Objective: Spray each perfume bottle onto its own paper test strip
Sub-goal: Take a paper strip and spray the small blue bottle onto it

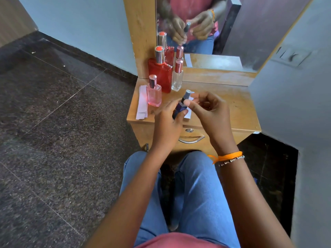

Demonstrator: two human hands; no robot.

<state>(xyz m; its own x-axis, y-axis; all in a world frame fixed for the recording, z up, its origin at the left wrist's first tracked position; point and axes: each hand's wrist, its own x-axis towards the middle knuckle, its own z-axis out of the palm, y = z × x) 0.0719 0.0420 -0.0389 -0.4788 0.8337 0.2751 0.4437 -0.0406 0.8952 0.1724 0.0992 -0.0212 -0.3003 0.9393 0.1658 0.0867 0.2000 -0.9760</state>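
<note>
Red glass is catching the eye first: the big red bottle (162, 76) is standing at the back left of the worktop (232, 108), capped in silver with an orange top, its colour too deep to show how full it is. Just beside it on the right, the clear bottle (177, 78) with a pink cap is standing upright and looking almost empty. In front of the red one, the pink bottle (154, 93) is sitting on the edge of a small pile of paper strips (142, 102) lying along the left side of the worktop. The smallest, a dark blue bottle (180, 109), is being held tilted above the front of the worktop: the left hand (167, 122) is gripping its body with fingers curled round it, while the right hand (208, 109) is pinching its neck just under the silver cap, the other fingers curled in. One more paper strip (188, 113) is peeking out under the hands.

Wood is making up the worktop, a narrow dressing unit with a drawer handle (191, 140) and lock below. A mirror (223, 33) is rising behind it, doubling the bottles and hands. Pale walls are closing in on both sides, and dark speckled stone is covering the floor (53, 122). The person is sitting in blue jeans.
</note>
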